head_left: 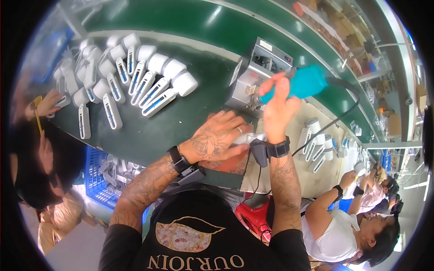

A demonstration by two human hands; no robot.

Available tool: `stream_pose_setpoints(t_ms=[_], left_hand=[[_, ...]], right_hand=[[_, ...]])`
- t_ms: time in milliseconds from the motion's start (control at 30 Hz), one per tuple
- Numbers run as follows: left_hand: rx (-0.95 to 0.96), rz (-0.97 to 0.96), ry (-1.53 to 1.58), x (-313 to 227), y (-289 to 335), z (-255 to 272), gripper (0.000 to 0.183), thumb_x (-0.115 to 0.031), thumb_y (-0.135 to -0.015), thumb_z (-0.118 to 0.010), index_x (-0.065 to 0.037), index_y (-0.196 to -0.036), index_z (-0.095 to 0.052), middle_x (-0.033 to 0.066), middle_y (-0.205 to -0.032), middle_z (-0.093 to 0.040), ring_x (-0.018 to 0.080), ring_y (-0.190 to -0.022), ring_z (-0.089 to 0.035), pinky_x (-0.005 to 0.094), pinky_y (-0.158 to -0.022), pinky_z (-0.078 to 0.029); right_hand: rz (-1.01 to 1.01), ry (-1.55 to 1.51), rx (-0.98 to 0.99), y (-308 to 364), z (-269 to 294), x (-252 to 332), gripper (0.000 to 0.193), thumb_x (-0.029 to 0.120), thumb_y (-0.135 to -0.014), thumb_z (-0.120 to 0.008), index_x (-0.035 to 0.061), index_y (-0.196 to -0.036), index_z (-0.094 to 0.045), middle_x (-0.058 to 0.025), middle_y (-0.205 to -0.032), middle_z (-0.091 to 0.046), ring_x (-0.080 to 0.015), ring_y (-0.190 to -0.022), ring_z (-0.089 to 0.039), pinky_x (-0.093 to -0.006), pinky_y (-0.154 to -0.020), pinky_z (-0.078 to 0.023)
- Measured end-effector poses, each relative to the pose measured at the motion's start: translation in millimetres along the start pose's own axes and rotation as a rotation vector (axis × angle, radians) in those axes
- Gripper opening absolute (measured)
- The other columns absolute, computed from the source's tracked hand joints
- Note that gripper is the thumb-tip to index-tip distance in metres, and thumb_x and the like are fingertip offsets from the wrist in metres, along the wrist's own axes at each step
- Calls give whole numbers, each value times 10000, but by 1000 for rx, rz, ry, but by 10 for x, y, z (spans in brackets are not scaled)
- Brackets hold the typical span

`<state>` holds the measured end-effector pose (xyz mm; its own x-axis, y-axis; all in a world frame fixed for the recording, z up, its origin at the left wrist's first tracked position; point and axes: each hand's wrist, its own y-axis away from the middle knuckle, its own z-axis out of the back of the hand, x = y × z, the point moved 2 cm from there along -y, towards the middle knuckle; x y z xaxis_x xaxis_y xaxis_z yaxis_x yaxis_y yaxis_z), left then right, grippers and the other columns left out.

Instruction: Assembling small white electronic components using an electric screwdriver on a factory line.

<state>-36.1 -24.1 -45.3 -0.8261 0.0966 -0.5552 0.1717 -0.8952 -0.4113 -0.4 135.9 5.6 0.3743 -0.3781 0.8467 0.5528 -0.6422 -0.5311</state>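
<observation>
My right hand (280,110) is closed around the front of a teal electric screwdriver (305,83), which lies tilted with its tip at the front of a grey metal screw feeder (253,83). A dark cable runs from the screwdriver's back end. Low on the bench, my left hand (217,137) bends its fingers over a white plastic piece (245,138) and holds it down on a reddish mat (226,164). Most of that piece is hidden under the fingers and behind my right wrist.
Several white round-headed devices (156,97) with long handles lie at the left on the green bench (181,122); more (312,142) lie at the right. A blue basket (92,176) of parts stands lower left. A co-worker's hand (47,106) is at far left, a person (334,230) at right.
</observation>
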Motion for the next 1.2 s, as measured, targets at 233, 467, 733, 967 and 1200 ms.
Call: stream_pose_setpoints(t_ms=[233,467,733,967,1200], left_hand=[[-3,1,-13,47,16,10,423,-259,-832,-694,-102,-1221,-648,52,-1088,-621,255,-967,-558,409,-872,-450],[57,10,16,38,-20,11,397,-206,-873,-676,-102,-1255,-636,68,-1129,-611,265,-1008,-556,422,-892,-437],[14,-37,11,20,17,-33,380,-224,-854,-683,-76,-1196,-613,70,-1087,-570,270,-994,-530,420,-853,-433],[26,-33,16,39,-24,-70,385,-212,-849,-691,-75,-1200,-612,76,-1135,-575,271,-1032,-537,418,-877,-433],[-32,6,-3,67,-9,-26,332,-240,-856,-674,-90,-1151,-640,79,-1240,-584,286,-1102,-545,424,-907,-438]], right_hand=[[-121,-24,40,145,27,230,365,356,-1039,-544,-9,-1020,-556,-62,-691,-553,-164,-622,-554,-307,-581,-464],[-194,-96,54,681,374,552,602,533,-970,-594,-45,-1112,-504,-80,-707,-548,-187,-607,-530,-344,-590,-456],[-243,-69,20,839,400,460,543,476,-988,-588,-50,-1082,-495,-99,-722,-547,-194,-613,-537,-344,-600,-463],[-188,-170,60,888,420,304,421,411,-984,-609,9,-985,-486,-94,-708,-530,-193,-606,-530,-342,-577,-465],[-147,-197,25,898,327,314,361,371,-1001,-594,23,-982,-497,-88,-710,-524,-199,-613,-530,-343,-578,-464]])
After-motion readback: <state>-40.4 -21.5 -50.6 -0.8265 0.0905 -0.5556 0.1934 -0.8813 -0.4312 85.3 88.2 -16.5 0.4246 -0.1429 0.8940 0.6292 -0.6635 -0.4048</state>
